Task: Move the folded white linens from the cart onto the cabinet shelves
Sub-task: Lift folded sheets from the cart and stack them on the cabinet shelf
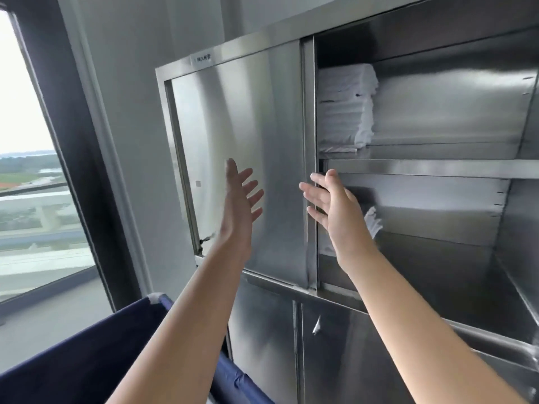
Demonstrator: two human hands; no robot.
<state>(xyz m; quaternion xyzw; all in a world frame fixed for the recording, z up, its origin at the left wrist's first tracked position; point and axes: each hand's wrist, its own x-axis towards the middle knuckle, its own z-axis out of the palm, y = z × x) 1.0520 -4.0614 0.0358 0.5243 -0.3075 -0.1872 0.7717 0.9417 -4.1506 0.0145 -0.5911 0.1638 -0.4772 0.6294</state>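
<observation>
Both the left hand point(237, 199) and right hand point(335, 208) hang raised with fingers point(313, 196) spread, holding nothing, before the cabinet point(423, 167); stacked linens point(344, 109) already fill the upper shelf's corner, seemingly leaving room alongside

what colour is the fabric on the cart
Dark navy blue cart fabric, seen in the head view at lower left.

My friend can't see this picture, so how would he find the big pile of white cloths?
Look at the shiny steel cabinet on the wall, on its open right side. The stack of folded white linens sits at the left end of the upper shelf, right beside the sliding door. It is the tall, neat pile; the white cloth on the shelf below is only a small bit showing behind the right hand.
</observation>
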